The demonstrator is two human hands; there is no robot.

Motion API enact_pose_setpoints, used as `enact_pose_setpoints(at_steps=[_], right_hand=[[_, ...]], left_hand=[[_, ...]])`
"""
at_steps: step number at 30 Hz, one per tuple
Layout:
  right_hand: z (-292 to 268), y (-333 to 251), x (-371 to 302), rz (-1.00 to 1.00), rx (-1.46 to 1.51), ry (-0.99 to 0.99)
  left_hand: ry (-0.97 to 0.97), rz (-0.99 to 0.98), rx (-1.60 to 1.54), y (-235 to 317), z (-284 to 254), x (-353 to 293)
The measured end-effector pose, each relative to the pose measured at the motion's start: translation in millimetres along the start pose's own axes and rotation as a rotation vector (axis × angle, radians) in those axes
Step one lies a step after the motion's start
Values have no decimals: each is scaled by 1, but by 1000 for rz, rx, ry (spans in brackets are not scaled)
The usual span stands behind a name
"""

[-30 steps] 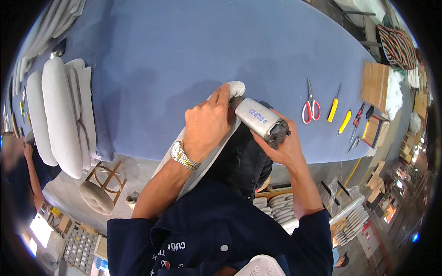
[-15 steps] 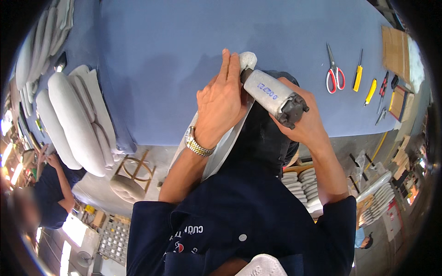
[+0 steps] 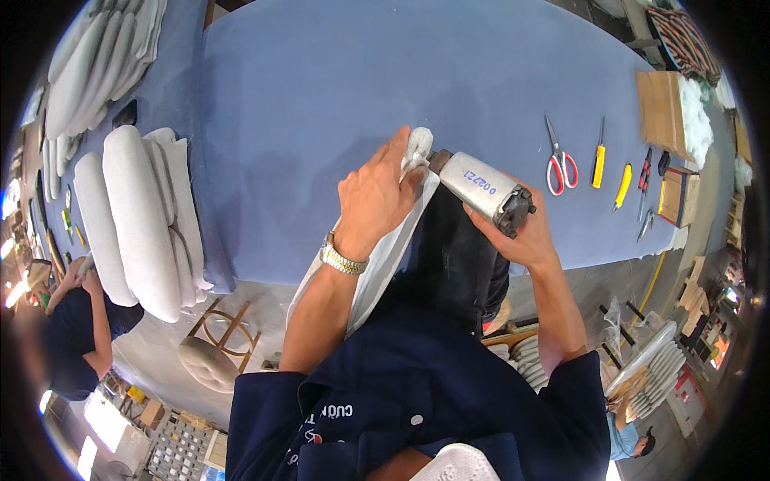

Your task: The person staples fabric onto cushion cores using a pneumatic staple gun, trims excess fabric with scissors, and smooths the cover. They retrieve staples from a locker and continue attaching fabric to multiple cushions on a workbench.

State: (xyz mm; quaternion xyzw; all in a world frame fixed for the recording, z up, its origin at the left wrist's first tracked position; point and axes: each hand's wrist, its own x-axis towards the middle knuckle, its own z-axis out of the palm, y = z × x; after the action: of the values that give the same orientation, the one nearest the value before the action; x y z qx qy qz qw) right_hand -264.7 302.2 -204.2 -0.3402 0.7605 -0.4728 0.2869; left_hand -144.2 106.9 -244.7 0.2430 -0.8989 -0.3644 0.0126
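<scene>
My left hand [image 3: 370,200] is closed around the far end of a long, padded piece covered in light grey fabric [image 3: 383,268]. Its fingers and thumb pinch the folded cloth near the rounded tip, while the rest of the piece runs back under my wrist toward my body. In my right hand [image 3: 525,232] is a staple gun [image 3: 480,179] with a silver, box-shaped body and a black end cap. The gun's dark nose points left, close beside the folded fabric; whether it touches cannot be told. Its handle is mostly hidden by my fingers.
Grey padded pieces [image 3: 136,216] are stacked on the blue table [image 3: 305,80] at left. Scissors [image 3: 561,164], a yellow-handled screwdriver [image 3: 598,167], a yellow cutter [image 3: 623,186] and a cardboard box [image 3: 662,112] lie at right. A co-worker [image 3: 76,337] is at far left; a round stool [image 3: 210,361] stands below.
The staple gun has tipped more level and its nose has shifted back from the piece's tip, baring folded cloth. My left fingers, stretched before, are now bent. The whole view has shifted.
</scene>
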Motion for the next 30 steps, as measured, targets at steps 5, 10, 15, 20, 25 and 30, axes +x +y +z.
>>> enact_pose_setpoints(at_steps=[5,10,15,20,25,30], right_hand=[[2,0,5,43,22,-20],[7,-9,4,30,-36,-51],[10,-8,2,5,-100,-59],[8,-11,-1,-65,-94,-3],[8,-7,-2,-65,-79,12],[13,-5,-1,-128,-129,-16]], left_hand=[[-14,-45,-7,11,7,-5],[-25,-35,3,12,7,-6],[-34,-84,-68,16,4,-7],[29,10,-30,10,8,-9],[5,-22,-66,13,4,-10],[59,31,-93,11,6,-13]])
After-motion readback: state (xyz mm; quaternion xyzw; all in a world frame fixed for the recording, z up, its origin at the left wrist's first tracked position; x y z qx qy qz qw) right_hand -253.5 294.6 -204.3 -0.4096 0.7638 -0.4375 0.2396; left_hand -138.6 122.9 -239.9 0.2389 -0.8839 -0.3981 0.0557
